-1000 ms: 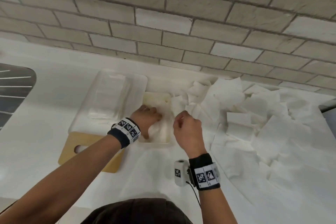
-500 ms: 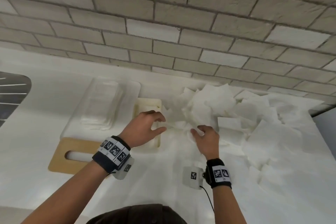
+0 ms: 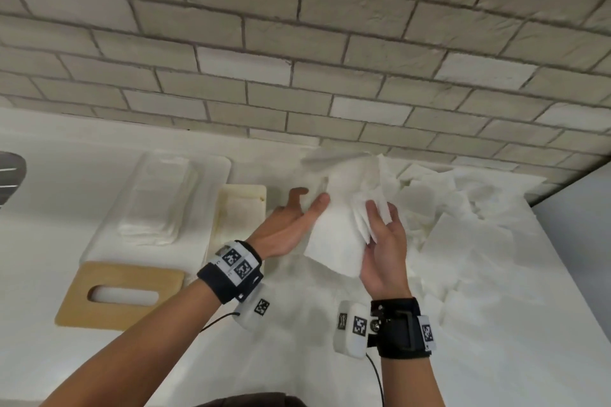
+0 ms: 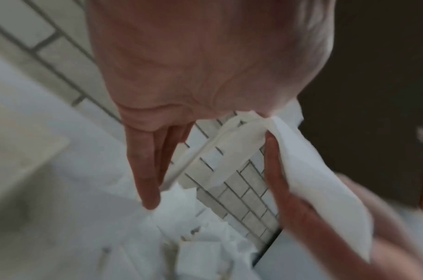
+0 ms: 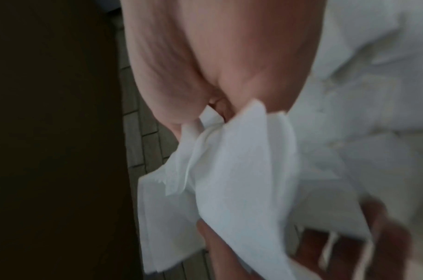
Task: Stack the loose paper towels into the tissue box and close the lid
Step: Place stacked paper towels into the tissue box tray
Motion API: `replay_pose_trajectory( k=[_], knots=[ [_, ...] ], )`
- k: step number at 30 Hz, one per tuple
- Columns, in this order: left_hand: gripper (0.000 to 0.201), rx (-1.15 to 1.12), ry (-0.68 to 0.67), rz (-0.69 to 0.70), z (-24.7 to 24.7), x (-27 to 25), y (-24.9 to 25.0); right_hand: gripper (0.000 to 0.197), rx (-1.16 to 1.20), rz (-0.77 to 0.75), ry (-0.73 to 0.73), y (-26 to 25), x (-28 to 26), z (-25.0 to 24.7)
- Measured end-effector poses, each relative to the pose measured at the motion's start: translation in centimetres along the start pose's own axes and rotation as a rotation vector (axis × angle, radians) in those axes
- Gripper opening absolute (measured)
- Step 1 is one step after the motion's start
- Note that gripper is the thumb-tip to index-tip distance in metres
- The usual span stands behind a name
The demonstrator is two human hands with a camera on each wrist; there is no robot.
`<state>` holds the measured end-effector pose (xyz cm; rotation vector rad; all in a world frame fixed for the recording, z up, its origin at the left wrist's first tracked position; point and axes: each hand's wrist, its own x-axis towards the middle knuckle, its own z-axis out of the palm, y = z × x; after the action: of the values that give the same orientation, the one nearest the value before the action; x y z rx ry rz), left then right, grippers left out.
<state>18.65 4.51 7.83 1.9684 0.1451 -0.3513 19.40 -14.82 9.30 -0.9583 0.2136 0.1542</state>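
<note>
Both hands hold a loose bunch of white paper towels [image 3: 334,235] in the air above the counter, right of the box. My left hand [image 3: 309,196] pinches its left edge, thumb in front and fingers behind. My right hand [image 3: 380,218] grips the right side, thumb on the crumpled folds. The wrist views show the same paper towels [image 4: 313,180] [image 5: 241,170] close up and blurred. The open cream tissue box [image 3: 243,190] lies just left of my left hand. Its wooden lid [image 3: 132,271] with an oval slot lies flat at the front left.
A large heap of loose towels [image 3: 463,225] covers the counter's right side up to the brick wall [image 3: 297,59]. A clear plastic cover [image 3: 158,195] over a neat towel stack sits left of the box. A dark sink edge [image 3: 10,172] shows far left.
A second ago both hands were pressing down in the box. They then reached right into the heap and have lifted a bunch of towels between them.
</note>
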Motion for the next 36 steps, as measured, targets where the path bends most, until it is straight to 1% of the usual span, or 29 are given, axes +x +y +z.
replay_pose_trajectory(
  k=[1, 3, 4, 5, 7, 9, 10, 11, 13, 15, 16, 17, 19, 20, 21, 22, 23, 25, 26, 28, 30, 32, 34, 36],
  knots=[
    [0.098, -0.161, -0.005, -0.029, 0.2, 0.3, 0.2, 0.035, 0.033, 0.024, 0.022, 0.7, -0.1, -0.1],
    [0.107, -0.481, -0.007, -0.097, 0.3, 0.8, 0.5, 0.041, 0.023, 0.071, 0.033, 2.2, -0.4, -0.7],
    [0.108, -0.603, -0.01, -0.102, 0.5, 0.8, 0.6, 0.044, -0.003, 0.098, 0.028, 3.1, -0.5, -1.2],
    [0.102, -0.66, 0.0, -0.078, 0.7, 0.8, 0.6, 0.046, -0.021, 0.135, 0.025, 3.8, -0.8, -1.5],
    [0.087, -0.571, 0.062, -0.025, 0.8, 0.6, 0.2, 0.044, -0.044, 0.216, 0.013, 4.9, -1.5, -1.9],
    [0.088, -0.461, 0.121, 0.024, 0.7, 0.3, -0.9, 0.036, -0.141, 0.25, -0.014, 5.7, -1.9, -2.2],
    [0.088, -0.451, 0.142, 0.055, 0.5, 0.0, -1.3, 0.035, -0.218, 0.243, -0.036, 6.2, -2.0, -2.4],
    [0.085, -0.454, 0.166, 0.084, 0.2, -0.4, -1.7, 0.039, -0.29, 0.22, -0.06, 6.6, -2.1, -2.4],
    [0.083, -0.428, 0.209, 0.124, -0.5, -1.1, -2.2, 0.056, -0.41, 0.134, -0.067, 6.8, -2.6, -1.9],
    [0.084, -0.365, 0.238, 0.129, -1.6, -1.8, -2.7, 0.071, -0.485, -0.01, -0.059, 6.6, -3.0, -0.5],
    [0.083, -0.331, 0.245, 0.126, -2.2, -2.2, -3.0, 0.071, -0.5, -0.089, -0.061, 6.5, -3.0, 0.2],
    [0.08, -0.301, 0.25, 0.118, -2.8, -2.4, -3.5, 0.061, -0.512, -0.158, -0.039, 6.6, -2.8, 1.0],
    [0.068, -0.261, 0.253, 0.094, -4.3, -3.1, -4.2, 0.029, -0.536, -0.231, 0.064, 6.9, -2.0, 2.6],
    [0.058, -0.264, 0.248, 0.083, -5.0, -3.6, -4.4, 0.019, -0.541, -0.234, 0.093, 7.2, -1.4, 3.2],
    [0.049, -0.276, 0.24, 0.074, -5.8, -4.3, -4.8, 0.016, -0.536, -0.222, 0.101, 7.5, -0.9, 3.9],
    [0.047, -0.285, 0.235, 0.07, -6.8, -5.1, -5.2, 0.015, -0.527, -0.206, 0.093, 8.1, -0.2, 4.5],
    [0.051, -0.293, 0.232, 0.056, -7.7, -5.9, -5.6, 0.015, -0.498, -0.182, 0.087, 8.7, 0.5, 5.2],
    [0.068, -0.324, 0.237, -0.005, -9.7, -7.2, -6.6, 0.014, -0.427, -0.137, 0.106, 10.1, 1.7, 6.6],
    [0.064, -0.339, 0.244, -0.008, -10.6, -7.9, -7.1, 0.014, -0.407, -0.123, 0.132, 10.8, 2.3, 7.4],
    [0.047, -0.373, 0.263, -0.016, -12.4, -9.4, -8.1, 0.015, -0.415, -0.107, 0.185, 12.0, 3.2, 9.4],
    [0.041, -0.398, 0.31, -0.029, -14.1, -10.9, -9.3, 0.018, -0.491, -0.115, 0.23, 12.9, 4.1, 10.9],
    [0.04, -0.416, 0.358, -0.046, -15.7, -12.1, -10.7, 0.019, -0.61, -0.163, 0.253, 13.8, 4.8, 12.0],
    [0.04, -0.441, 0.405, -0.068, -17.0, -13.0, -12.2, 0.02, -0.769, -0.208, 0.205, 14.9, 5.2, 12.4],
    [0.042, -0.46, 0.438, -0.08, -17.9, -13.6, -13.5, 0.02, -0.93, -0.22, 0.111, 16.2, 5.5, 12.4]
  ],
)
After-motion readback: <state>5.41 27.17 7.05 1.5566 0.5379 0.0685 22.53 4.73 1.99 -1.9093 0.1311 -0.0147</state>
